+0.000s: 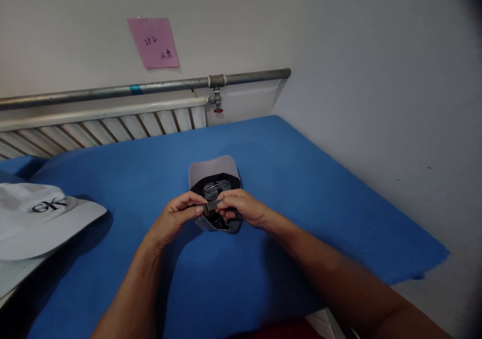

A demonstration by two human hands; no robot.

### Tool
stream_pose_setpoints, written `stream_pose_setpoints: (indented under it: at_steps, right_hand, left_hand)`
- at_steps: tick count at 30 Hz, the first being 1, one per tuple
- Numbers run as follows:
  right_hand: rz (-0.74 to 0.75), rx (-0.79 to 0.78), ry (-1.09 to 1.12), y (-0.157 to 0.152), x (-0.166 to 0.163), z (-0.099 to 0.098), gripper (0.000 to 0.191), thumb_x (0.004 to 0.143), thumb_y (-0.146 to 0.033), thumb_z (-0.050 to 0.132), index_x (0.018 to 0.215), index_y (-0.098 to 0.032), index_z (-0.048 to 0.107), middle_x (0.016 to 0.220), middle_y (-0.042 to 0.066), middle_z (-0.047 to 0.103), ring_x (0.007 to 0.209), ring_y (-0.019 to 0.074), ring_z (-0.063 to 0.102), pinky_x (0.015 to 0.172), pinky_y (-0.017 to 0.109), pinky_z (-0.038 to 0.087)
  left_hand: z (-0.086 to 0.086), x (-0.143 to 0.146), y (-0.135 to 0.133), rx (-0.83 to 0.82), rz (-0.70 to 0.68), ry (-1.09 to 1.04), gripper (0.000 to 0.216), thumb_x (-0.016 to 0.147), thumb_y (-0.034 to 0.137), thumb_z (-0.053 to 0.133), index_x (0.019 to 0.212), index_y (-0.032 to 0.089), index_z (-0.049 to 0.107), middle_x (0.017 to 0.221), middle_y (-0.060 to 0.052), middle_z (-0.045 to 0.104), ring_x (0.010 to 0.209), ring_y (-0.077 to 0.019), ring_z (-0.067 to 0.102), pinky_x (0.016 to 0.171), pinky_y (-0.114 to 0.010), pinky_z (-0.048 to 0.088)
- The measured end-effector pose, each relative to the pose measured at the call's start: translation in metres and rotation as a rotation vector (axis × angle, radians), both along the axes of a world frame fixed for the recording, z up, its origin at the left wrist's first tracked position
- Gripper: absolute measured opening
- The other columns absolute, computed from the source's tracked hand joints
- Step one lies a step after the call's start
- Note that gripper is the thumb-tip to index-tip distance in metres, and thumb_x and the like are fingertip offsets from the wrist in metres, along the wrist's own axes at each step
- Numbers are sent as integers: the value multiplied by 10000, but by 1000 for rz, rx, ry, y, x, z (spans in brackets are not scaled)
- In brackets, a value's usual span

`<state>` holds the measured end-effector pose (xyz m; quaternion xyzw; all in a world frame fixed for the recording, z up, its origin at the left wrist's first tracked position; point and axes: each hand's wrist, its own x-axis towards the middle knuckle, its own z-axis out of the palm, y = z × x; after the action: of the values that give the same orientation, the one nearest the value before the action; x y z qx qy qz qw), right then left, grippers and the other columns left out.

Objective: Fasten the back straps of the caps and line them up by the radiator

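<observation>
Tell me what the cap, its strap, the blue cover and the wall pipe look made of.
Cap: likely woven fabric, matte grey, dark lining, no shine.
Strap, pinched between left hand and right hand: probably cloth; too blurred to be sure.
Blue cover: felt or foam, dull and even, soft-looking edge.
Pipe: metal, dull grey sheen, with a jointed fitting.

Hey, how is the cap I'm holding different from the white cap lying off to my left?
The held cap is turned inside up, dark lining showing; the left cap shows its outer side with black lettering. The held cap's strap is pinched by the left hand and right hand; the left cap lies untouched. Both are light-coloured brimmed caps.
</observation>
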<state>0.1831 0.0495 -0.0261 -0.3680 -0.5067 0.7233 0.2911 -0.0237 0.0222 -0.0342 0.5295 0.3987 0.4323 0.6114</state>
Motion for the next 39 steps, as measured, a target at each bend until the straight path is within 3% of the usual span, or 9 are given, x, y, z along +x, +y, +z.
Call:
stream_pose_setpoints:
  at_steps: [8,26,29,33,39]
  right_hand:
    - [-18,-29,36,1,0,-1,92,685,-214,591,627,-146,614,620,-18,575,490,50,447,481,178,366]
    - [80,-18,-10,-2,-3,0,100,720,-196,563,652,-149,618,629,-13,594,505,58,478,516,196,381]
    - [120,38,9,-4,-1,4,84,715,-215,582,664,-156,613,602,-29,567,499,57,453,497,197,333]
    - [116,168,-5,-2,5,9,135,745,-248,568,775,-162,668,691,-8,607,591,84,509,576,223,390]
    - [64,197,-16,-3,7,9,70,708,-167,611,761,-169,656,612,-45,570,548,67,491,560,210,368]
  left_hand:
    - [1,3,0,-21,-6,-107,135,735,222,763,842,190,686,760,15,690,709,-95,621,693,-208,472]
    - [2,8,0,-26,-30,-47,125,746,242,743,833,182,676,762,7,678,702,-105,610,675,-216,460]
    - [3,7,-1,-47,-60,-37,136,760,260,734,854,182,675,775,-4,690,716,-117,623,686,-227,468]
    - [4,6,-2,-38,-33,-78,149,742,268,751,843,183,681,748,4,684,684,-101,607,662,-207,459]
    - [4,7,-2,-36,-33,-90,147,726,263,766,823,185,687,736,11,673,656,-89,589,636,-194,454]
